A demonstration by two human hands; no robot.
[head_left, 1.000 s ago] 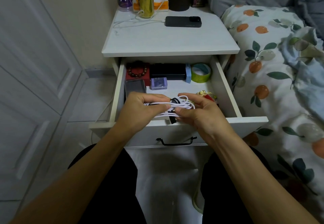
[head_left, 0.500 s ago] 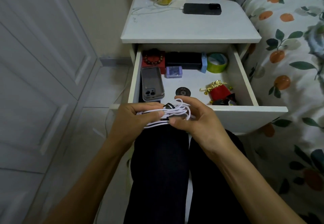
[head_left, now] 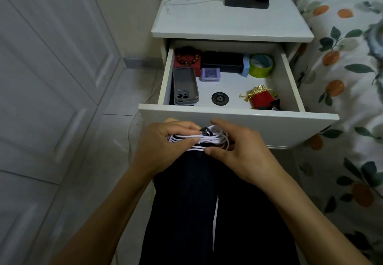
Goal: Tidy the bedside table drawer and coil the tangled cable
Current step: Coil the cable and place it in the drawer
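Item: white cable (head_left: pixel 204 138), coiled, at 6 o'clock of drawer (head_left: pixel 238 117); left hand (head_left: pixel 165 146) and right hand (head_left: pixel 238 152) both pinch its loops. Light, limp, springy; grip across bundle middle

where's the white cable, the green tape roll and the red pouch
white cable (head_left: pixel 209 138), head view, middle of the bundled loops
green tape roll (head_left: pixel 260 65), head view, its outer side
red pouch (head_left: pixel 261 99), head view, its red body
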